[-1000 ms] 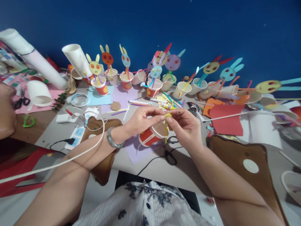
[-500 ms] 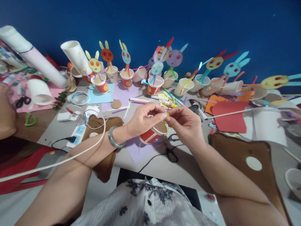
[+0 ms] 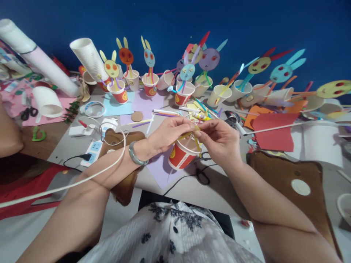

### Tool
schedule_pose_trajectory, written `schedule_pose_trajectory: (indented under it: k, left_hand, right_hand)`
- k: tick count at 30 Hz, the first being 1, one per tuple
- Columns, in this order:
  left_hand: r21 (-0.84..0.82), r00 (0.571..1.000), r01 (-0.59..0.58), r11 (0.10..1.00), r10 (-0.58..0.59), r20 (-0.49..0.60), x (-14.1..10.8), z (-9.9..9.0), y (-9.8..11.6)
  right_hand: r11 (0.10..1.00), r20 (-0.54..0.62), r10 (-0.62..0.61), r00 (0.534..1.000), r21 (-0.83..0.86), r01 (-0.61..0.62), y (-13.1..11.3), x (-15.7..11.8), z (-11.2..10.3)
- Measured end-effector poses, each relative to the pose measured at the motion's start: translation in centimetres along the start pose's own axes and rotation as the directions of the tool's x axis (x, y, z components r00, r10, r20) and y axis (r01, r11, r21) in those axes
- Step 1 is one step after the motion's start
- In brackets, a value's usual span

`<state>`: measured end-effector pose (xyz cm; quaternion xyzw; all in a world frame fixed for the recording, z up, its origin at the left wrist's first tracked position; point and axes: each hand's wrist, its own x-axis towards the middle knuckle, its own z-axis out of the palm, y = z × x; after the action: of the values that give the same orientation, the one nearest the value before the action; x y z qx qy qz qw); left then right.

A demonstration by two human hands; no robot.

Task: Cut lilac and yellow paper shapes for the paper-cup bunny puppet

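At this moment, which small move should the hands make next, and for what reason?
Perhaps press the yellow strip gently with the right hand while the left hand steadies it: both hands pinch its upper part close together, and its lower part shows over the mouth of the red cup.

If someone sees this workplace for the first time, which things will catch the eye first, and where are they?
Probably the row of long-eared paper faces, many rising from paper cups, before the blue wall. Next, in the middle, the left hand and right hand pinch a thin yellow strip at a red-and-white cup. A red sheet lies to the right of the hands.
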<state>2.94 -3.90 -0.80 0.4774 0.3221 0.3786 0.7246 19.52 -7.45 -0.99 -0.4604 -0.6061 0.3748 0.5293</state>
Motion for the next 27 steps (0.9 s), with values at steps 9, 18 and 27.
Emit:
schedule_pose_trajectory:
  k: [9, 18, 27]
  left_hand:
    - [0.096, 0.991, -0.101, 0.990, 0.092, 0.093, 0.5, -1.1, 0.8]
    - [0.093, 0.963, -0.178, 0.980, 0.154, 0.223, 1.0, -1.8, 0.5]
    - [0.117, 0.972, -0.135, 0.984, 0.109, 0.206, 0.8, -1.3, 1.0]
  right_hand:
    - [1.000, -0.007, 0.014, 1.000, 0.023, -0.014, -0.2, 0.4, -0.2]
    - [0.999, -0.030, -0.034, 0.999, -0.035, 0.033, 0.0, 0.4, -0.2]
    - [1.000, -0.071, -0.017, 0.997, -0.025, 0.015, -0.1, 0.4, -0.3]
